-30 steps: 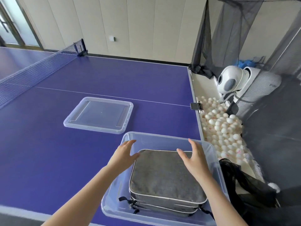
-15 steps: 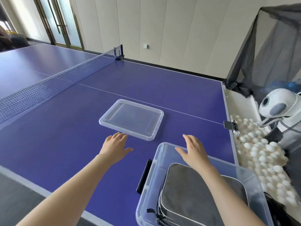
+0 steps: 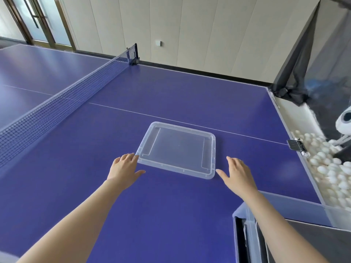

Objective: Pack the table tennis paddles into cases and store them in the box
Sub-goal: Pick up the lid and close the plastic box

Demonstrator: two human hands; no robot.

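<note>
Straight, slightly spread, holding nothing: left fingers (image 3: 131,157), tips right at the near left corner of the clear lid (image 3: 176,149); touching or a hair apart, cannot tell. Likewise straight and released: right fingers (image 3: 230,160), just beside the lid's near right corner, thumb aimed at it without contact. Palm down and low over the blue table (image 3: 171,95): left hand (image 3: 124,168) and right hand (image 3: 237,174), flanking the lid, flat on the table between them. Behind the right fingers, under that forearm: clear box (image 3: 284,211) with a grey case (image 3: 313,242) inside, well apart from the lid. Far beyond the left fingers: net (image 3: 57,103). Out to the right of the right fingers, past the table edge: heap of white balls (image 3: 332,168).
</note>
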